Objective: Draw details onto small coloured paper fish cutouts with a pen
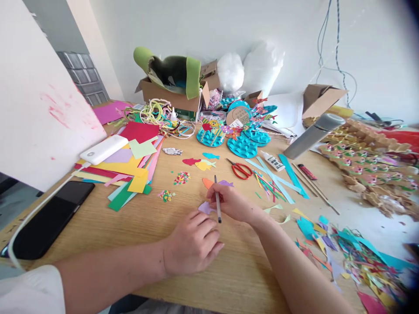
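My right hand (231, 203) is closed around a slim grey pen (218, 205), which stands nearly upright with its dark end low. My left hand (194, 242) rests palm down on the table just in front, its fingers loosely bent and holding nothing visible. A light purple paper fish (205, 208) lies between the hands, partly covered by my right fingers. Beyond my right hand are an orange paper fish (207, 183) and another purple fish (226, 183), both partly hidden. Farther back lie a red fish (190, 162), a yellow fish (204, 165) and a blue fish (211, 155).
Red-handled scissors (241, 170), a glue bottle (273, 161) and paper strips (278, 179) lie to the right. A grey flask (310, 137) and paper scraps (356, 257) are farther right. Left are coloured paper sheets (140, 131), a power bank (104, 149) and a phone (49, 220).
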Motion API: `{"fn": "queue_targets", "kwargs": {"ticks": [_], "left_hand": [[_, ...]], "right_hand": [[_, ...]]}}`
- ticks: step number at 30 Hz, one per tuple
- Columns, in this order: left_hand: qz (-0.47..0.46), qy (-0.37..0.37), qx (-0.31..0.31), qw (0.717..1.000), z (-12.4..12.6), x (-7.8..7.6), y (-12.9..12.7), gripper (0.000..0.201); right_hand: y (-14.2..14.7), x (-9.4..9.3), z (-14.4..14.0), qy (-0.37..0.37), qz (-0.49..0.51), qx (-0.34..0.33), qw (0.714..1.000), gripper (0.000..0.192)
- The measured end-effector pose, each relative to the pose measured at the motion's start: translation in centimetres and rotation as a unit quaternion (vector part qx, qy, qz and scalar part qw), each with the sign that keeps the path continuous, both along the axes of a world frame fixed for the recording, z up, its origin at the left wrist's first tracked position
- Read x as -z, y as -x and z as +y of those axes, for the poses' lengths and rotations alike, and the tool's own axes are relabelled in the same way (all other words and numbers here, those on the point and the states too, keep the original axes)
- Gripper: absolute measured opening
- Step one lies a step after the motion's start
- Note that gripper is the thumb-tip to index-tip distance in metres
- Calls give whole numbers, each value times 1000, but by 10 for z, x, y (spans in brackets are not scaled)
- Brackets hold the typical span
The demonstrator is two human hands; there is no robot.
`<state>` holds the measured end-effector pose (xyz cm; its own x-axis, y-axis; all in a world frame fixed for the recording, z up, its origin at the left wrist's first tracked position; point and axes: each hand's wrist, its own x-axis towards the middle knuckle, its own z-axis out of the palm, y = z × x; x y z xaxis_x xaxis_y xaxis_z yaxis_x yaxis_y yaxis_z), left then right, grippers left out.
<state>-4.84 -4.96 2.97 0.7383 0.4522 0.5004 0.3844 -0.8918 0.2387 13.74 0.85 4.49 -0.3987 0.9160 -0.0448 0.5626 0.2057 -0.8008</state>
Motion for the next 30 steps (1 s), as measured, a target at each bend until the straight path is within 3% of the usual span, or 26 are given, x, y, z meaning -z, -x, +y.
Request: {"fn": "queue_targets", "kwargs": {"ticks": [4, 12, 17, 20, 24, 30], "left_hand": [[49, -10, -60, 997, -2, 7, -2, 27], [141, -7, -90, 986, 1, 14, -3, 41], [156, -20, -91, 983, 0, 13, -3, 43], [157, -28, -91, 983, 0, 13, -3, 44], [156, -22, -88, 984, 0, 13, -3, 42], [156, -34, -97, 982, -5, 14, -5, 44]], "right_hand": [[5, 2, -4, -79, -121, 4, 989, 19], [-4, 9, -5, -106, -167, 20, 980, 22], [-15, -6, -9, -139, -196, 54, 969, 20], [-16, -13, -20, -170, -179, 1, 969, 19], [-16, -8, -37, -209, -189, -63, 957, 24], [-14, 4, -47, -233, -223, -46, 946, 27]]}}
